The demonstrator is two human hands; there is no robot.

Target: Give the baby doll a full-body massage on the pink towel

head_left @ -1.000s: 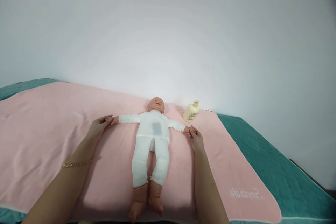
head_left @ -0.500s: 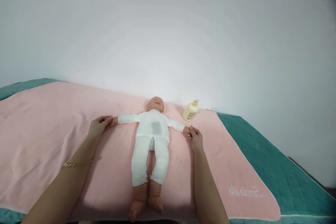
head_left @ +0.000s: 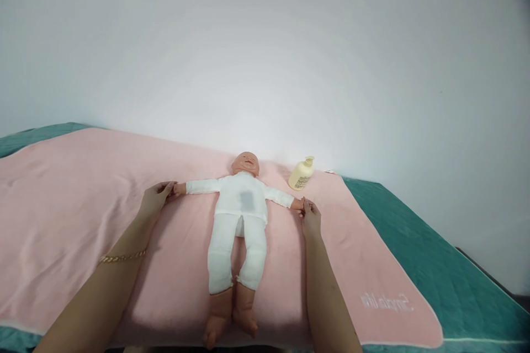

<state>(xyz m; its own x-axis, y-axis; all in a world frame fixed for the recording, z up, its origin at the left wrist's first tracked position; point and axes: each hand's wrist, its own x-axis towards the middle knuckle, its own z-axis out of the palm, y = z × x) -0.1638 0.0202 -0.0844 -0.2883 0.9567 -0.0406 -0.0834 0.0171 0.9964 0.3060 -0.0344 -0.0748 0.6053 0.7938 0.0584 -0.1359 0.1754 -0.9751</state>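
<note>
A baby doll [head_left: 241, 198] in a white cloth top and trousers lies on its back, its head toward the wall and its bare feet toward me. Both its arms are stretched out sideways. My left hand [head_left: 156, 197] pinches the doll's hand at the left, with the fingers closed around it. At the right, my right hand [head_left: 310, 216] is closed on the doll's other hand, thumb and fingers together. A dark grey patch shows on the doll's chest. Just beyond my right hand stands a pale yellow pump bottle [head_left: 301, 175].
A pink blanket [head_left: 83, 198] with some wrinkles at the left lies under the doll. Beneath it, a green quilted cover [head_left: 422, 248] shows at the right and at the far left corner. A white wall [head_left: 265, 55] rises behind.
Almost nothing differs. The fingers of both my hands have shifted very slightly on the doll's hands; the doll and the bottle stay in place.
</note>
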